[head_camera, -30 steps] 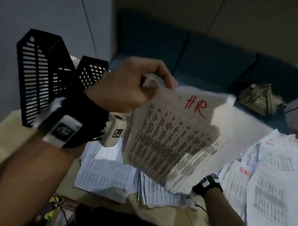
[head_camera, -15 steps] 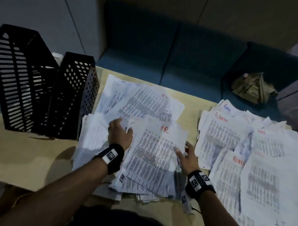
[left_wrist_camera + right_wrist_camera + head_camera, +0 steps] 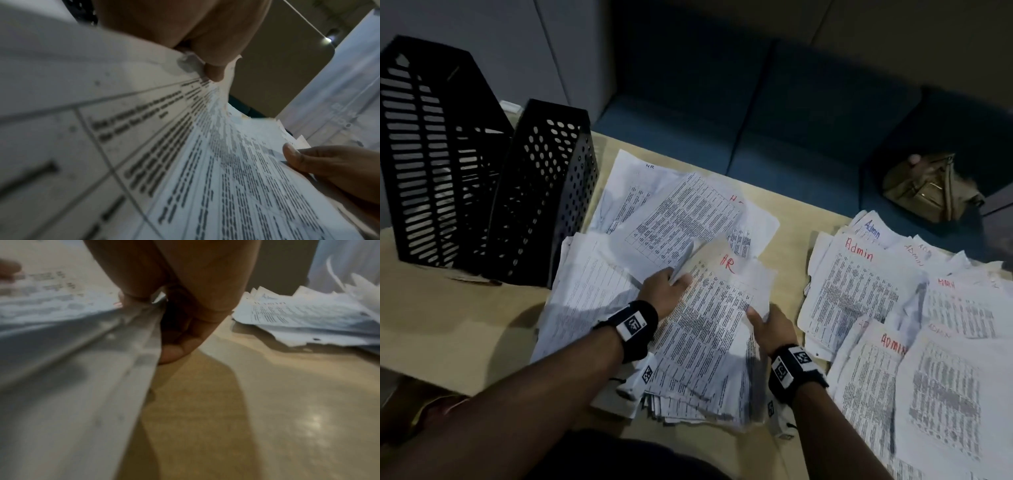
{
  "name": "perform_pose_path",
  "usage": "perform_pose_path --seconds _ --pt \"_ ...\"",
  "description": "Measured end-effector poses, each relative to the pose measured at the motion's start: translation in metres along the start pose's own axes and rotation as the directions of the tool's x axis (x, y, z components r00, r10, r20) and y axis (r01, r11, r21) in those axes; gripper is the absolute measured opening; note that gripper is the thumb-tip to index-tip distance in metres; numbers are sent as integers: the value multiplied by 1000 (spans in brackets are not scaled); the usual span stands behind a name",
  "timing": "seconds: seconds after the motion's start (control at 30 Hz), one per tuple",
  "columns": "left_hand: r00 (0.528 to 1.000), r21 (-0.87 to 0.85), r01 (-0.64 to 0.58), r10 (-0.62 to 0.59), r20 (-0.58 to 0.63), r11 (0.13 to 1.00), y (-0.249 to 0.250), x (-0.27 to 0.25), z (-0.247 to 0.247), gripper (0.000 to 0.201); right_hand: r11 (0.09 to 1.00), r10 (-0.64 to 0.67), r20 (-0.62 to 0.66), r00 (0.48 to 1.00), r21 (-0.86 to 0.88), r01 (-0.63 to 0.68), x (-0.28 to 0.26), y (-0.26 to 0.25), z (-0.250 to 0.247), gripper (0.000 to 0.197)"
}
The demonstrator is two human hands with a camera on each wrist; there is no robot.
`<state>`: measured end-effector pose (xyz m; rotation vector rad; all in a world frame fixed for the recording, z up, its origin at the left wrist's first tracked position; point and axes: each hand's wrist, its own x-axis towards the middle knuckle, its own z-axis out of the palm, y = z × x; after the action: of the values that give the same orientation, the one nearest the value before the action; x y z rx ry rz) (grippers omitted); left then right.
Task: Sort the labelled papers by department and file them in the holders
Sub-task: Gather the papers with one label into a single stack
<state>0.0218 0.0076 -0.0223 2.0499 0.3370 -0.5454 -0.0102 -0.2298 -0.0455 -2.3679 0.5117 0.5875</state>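
Note:
A loose stack of printed sheets with a red "HR" label [image 3: 717,308] lies in the middle of the table. My left hand [image 3: 671,287] grips its left edge, the thumb [image 3: 213,71] pressed on top of the sheets. My right hand [image 3: 767,325] holds the stack's right edge, thumb on top and fingers [image 3: 179,345] curled under the paper [image 3: 61,353]. More HR sheets [image 3: 681,212] fan out behind. The pile labelled "Admin" [image 3: 859,291] is spread at the right. Two black holders stand at the left, one slotted [image 3: 431,154] and one perforated [image 3: 544,192].
The tan table [image 3: 465,325] shows bare wood in front of the holders and in a strip between the two piles. A dark blue sofa [image 3: 756,120] runs along the far edge, with an olive bag [image 3: 928,188] on it at the right.
A second ago my left hand held an HR sheet up in the air. That sheet now lies on the middle stack, and both hands have closed on the stack's side edges.

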Motion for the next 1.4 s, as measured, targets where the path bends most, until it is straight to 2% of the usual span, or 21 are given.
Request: perform_pose_path --seconds 0.1,0.13,0.27,0.37,0.43,0.53,0.57,0.67,0.73,0.8,0.87,0.97,1.17,1.23,1.3,1.33,1.4 --pt "999 -35 6 -4 53 999 5 0 0 31 956 54 -127 990 294 -14 1 -13 -6 74" --pt "997 -30 2 1 77 1000 6 -2 1 31 938 76 -145 986 345 -22 2 -15 -6 72" --pt "998 -39 -31 34 61 999 4 2 2 46 939 99 -157 983 341 -40 5 -16 -7 51" --pt "1000 -142 -5 8 21 990 1 9 -1 69 956 76 -131 988 291 -35 0 -5 -7 43" --pt "999 -140 -27 33 42 990 2 9 2 74 970 81 -145 986 237 -45 -3 4 -5 41" --pt "988 -83 -132 138 68 988 8 4 11 61 972 89 -185 979 232 -45 -4 12 -7 48" --pt "984 -78 -167 172 57 983 10 2 14 57 969 96 -204 974 243 -45 -3 13 -9 44" --pt "976 -138 -217 218 -10 966 12 6 20 47 976 75 -275 959 217 -15 1 18 -14 15" --pt "969 -161 -247 242 -48 955 17 9 20 41 966 78 -302 950 258 3 2 17 -16 11" --pt "956 -151 -292 290 -34 944 22 15 22 36 941 107 -326 939 337 10 2 17 -17 17" --pt "959 -119 -280 284 13 953 25 22 27 35 910 116 -362 925 411 47 4 17 -18 15" --pt "985 -126 -170 174 18 977 24 29 37 38 853 100 -371 923 509 112 9 18 -19 8" --pt "995 -294 -34 60 77 955 14 18 50 42 880 67 -311 948 467 91 19 21 -23 7" --pt "996 -220 -52 67 64 974 11 16 52 48 888 50 -291 955 451 91 22 20 -26 8" --pt "995 -169 -87 93 27 982 9 18 54 37 921 22 -266 964 380 84 25 17 -26 16" --pt "994 -185 -105 108 9 977 9 20 53 29 938 18 -258 966 340 73 25 17 -25 22" --pt "987 -260 -156 161 -4 953 12 21 50 33 951 34 -259 965 304 48 25 16 -24 36"
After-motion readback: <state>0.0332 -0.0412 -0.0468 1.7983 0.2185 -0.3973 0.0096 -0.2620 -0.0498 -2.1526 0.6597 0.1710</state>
